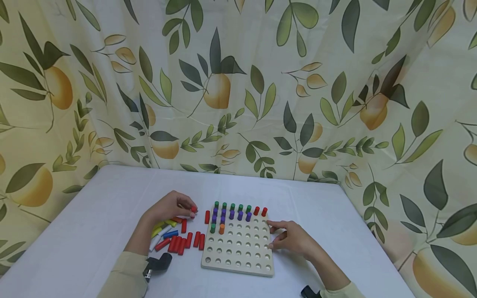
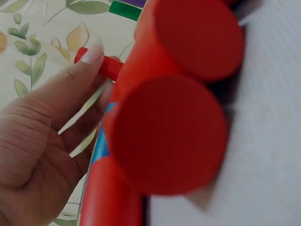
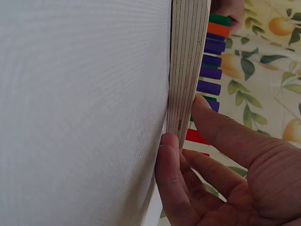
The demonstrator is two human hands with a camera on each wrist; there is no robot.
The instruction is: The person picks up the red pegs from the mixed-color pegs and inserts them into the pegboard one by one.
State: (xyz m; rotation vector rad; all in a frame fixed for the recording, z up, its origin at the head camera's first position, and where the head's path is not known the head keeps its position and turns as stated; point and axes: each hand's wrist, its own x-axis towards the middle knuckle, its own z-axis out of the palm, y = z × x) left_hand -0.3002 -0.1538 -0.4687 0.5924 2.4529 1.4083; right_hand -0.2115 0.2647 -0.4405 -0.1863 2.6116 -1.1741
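My left hand (image 1: 173, 206) pinches a red peg (image 2: 111, 68) between thumb and fingers, just left of the wooden pegboard (image 1: 238, 267). In the left wrist view, nearby loose red pegs hide part of that peg. Along the board's right side, my right hand (image 1: 294, 239) grips the edge, its thumb and fingers against the wood in the right wrist view. Green pegs (image 1: 232, 206) and two red pegs (image 1: 264, 212) stand in the back row. Purple pegs (image 1: 232, 215) fill holes in front of them, with an orange peg (image 1: 221, 229) and another green one nearer.
Loose red pegs (image 1: 189, 240) lie left of the board, beside a blue peg (image 1: 170, 234), white pegs (image 1: 165, 230) and yellow pegs (image 1: 156, 231). One red peg (image 1: 207, 217) lies close to the board's left edge. A patterned curtain (image 1: 238, 103) hangs behind the white table (image 1: 123, 190).
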